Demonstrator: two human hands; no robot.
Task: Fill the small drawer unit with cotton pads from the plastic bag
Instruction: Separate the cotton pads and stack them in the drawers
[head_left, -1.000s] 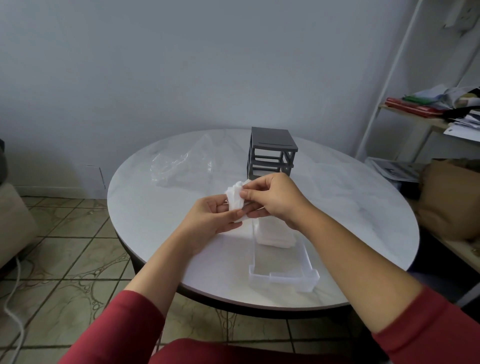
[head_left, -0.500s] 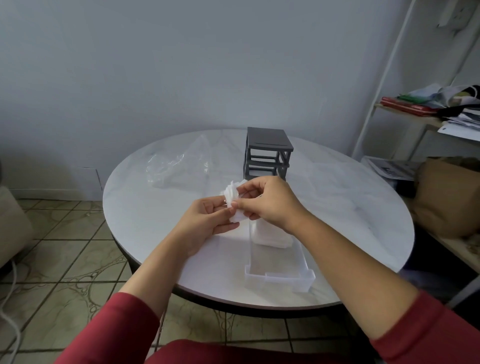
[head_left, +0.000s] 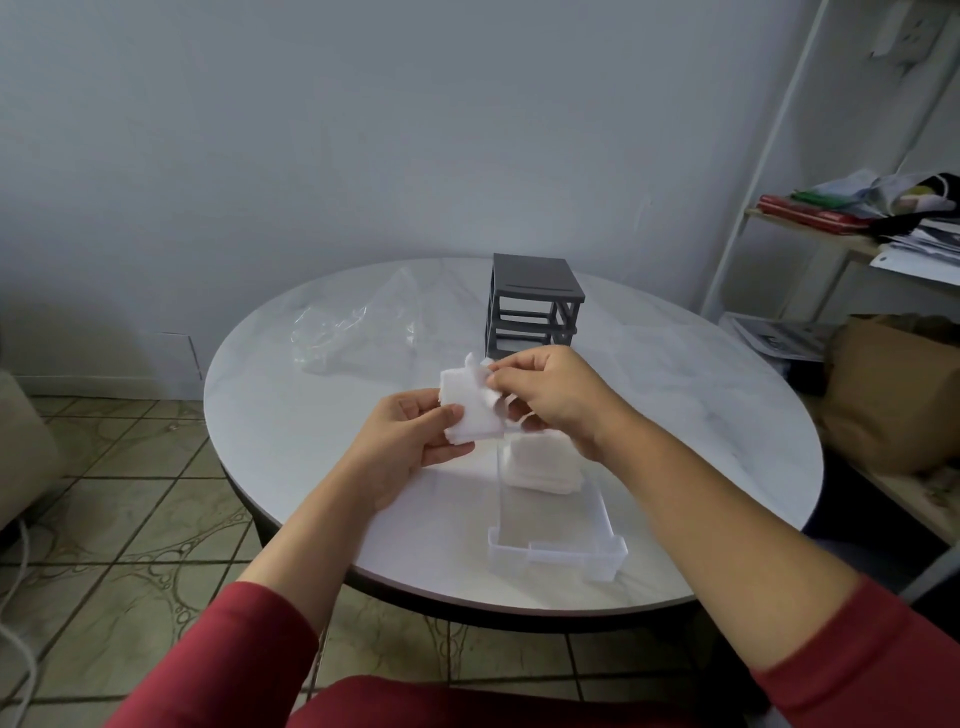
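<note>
We judge ourselves partway through. Our left hand (head_left: 410, 441) grips a small stack of cotton pads (head_left: 470, 410) from below, thumb on its face. Our right hand (head_left: 550, 400) pinches the top pad's upper edge between thumb and forefinger, as if to peel or square it. Both hands hover above the table (head_left: 701, 415), just over the far end of the clear drawer (head_left: 556, 558), which lies on the tabletop in front of us, out of its frame. A pile of pads (head_left: 540, 467) already sits in that drawer's far end, and its near half is bare, so there is room for the stack we hold. The grey drawer unit (head_left: 535, 306) stands behind our hands, and every slot we can see is empty. The plastic bag (head_left: 353, 332) lies slack to its left and looks emptied, though we cannot be sure. What is left, we think, is to lay this stack in and slide the drawer home.
</note>
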